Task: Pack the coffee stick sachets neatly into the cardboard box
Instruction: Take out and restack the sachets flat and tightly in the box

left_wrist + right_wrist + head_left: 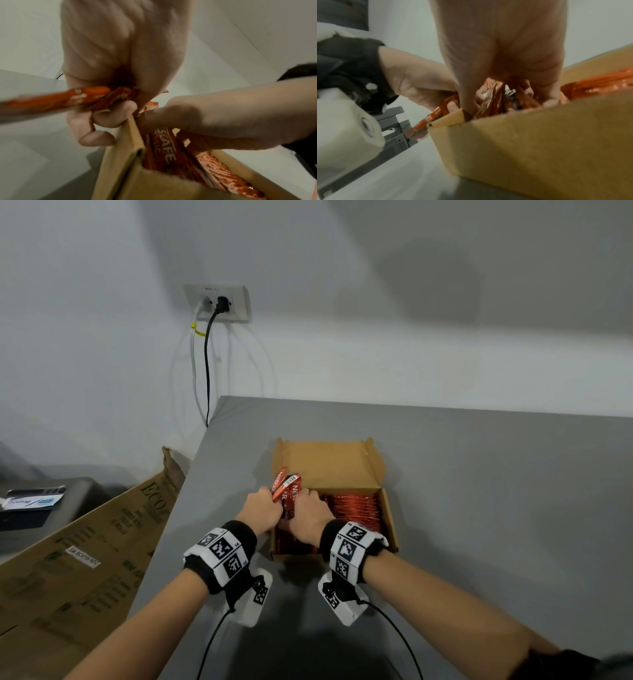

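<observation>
An open cardboard box sits on the grey table, its lid flap standing up at the back. A row of red coffee stick sachets fills its right half. My left hand grips a few red sachets at the box's left wall; their ends fan upward and one sachet sticks out sideways. My right hand reaches into the box's left half, fingers curled round a bundle of sachets. More sachets lie beneath it. The fingertips of both hands are hidden among the sachets.
A large flattened brown carton leans against the table's left edge. A wall socket with two cables hangs behind the table's far left corner. A dark unit with a label sits at far left. Bare grey tabletop lies right of the box.
</observation>
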The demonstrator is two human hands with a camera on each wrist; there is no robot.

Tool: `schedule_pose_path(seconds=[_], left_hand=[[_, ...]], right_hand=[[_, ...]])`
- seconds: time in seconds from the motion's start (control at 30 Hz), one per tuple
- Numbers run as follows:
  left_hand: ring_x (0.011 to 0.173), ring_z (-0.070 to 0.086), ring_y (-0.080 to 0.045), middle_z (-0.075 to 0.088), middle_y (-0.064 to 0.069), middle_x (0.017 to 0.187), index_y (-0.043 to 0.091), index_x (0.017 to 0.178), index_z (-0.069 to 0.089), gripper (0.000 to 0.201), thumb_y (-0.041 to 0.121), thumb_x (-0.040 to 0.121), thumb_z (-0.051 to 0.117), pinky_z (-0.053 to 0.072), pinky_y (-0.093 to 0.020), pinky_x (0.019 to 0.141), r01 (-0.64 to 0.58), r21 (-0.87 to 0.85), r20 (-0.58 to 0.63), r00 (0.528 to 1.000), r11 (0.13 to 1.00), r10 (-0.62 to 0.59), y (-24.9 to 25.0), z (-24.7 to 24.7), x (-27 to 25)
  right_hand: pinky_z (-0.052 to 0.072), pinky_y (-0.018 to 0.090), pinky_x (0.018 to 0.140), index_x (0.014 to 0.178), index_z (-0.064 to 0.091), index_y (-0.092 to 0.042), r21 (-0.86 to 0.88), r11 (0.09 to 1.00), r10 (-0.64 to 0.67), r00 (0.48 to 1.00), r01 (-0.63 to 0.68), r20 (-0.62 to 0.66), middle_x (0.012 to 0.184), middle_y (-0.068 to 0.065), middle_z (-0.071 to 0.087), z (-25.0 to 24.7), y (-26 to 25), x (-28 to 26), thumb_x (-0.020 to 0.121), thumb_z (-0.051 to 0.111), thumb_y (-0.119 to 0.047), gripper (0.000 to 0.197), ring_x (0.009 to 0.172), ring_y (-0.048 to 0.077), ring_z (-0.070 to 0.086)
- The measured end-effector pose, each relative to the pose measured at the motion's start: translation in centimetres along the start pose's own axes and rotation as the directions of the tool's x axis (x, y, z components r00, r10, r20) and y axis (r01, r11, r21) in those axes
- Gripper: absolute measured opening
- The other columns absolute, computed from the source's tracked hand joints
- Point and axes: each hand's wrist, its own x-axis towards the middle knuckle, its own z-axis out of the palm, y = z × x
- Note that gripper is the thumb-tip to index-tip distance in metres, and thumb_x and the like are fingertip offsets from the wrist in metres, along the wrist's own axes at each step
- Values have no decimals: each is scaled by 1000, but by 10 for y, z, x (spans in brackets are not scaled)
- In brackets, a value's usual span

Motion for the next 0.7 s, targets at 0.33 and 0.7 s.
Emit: schedule_pose_path(seconds=[0.33, 0.7], left_hand=[[75, 51, -21, 58, -20, 107, -4, 112, 47, 28, 19, 98, 42, 42, -25, 62, -51, -24, -63, 997, 998, 49, 3, -8, -3], [59, 49, -10, 56, -10, 89, -1, 111, 50, 26, 21, 99, 42, 37, -17, 49, -216, -96, -117, 972, 972, 204, 18, -14, -8]], right_hand=[[53, 38, 84, 106, 55, -5, 233, 972, -21, 998, 35, -62, 103, 15, 65, -4, -1, 5, 78, 68, -21, 35, 95, 32, 64], [55, 40, 78, 102, 41, -10, 394, 916, 164, 967, -76, -194, 97, 11, 60, -57, 74, -21, 80, 65, -18, 33, 88, 27, 63]])
